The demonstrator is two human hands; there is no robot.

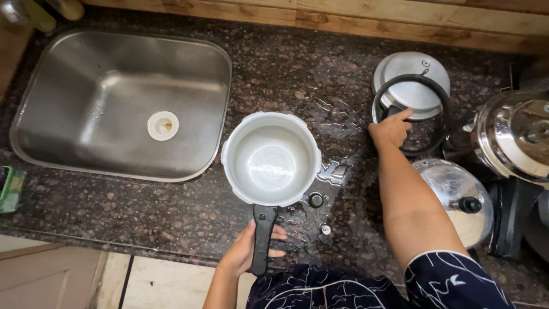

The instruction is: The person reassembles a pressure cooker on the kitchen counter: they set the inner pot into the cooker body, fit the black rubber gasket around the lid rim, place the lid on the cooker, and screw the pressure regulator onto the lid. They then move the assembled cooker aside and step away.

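An empty silver pressure cooker pot stands on the dark granite counter, its black handle pointing at me. My left hand grips that handle. My right hand reaches to the right and rests its fingers on a black rubber gasket ring. The ring lies partly over a flat metal cooker lid. A small black weight and a small metal piece sit on the wet counter beside the pot.
A steel sink with a white drain fills the left. A domed lid with a black knob and a shiny steel vessel stand at the right. Water puddles lie around the pot. A green sponge sits at the far left.
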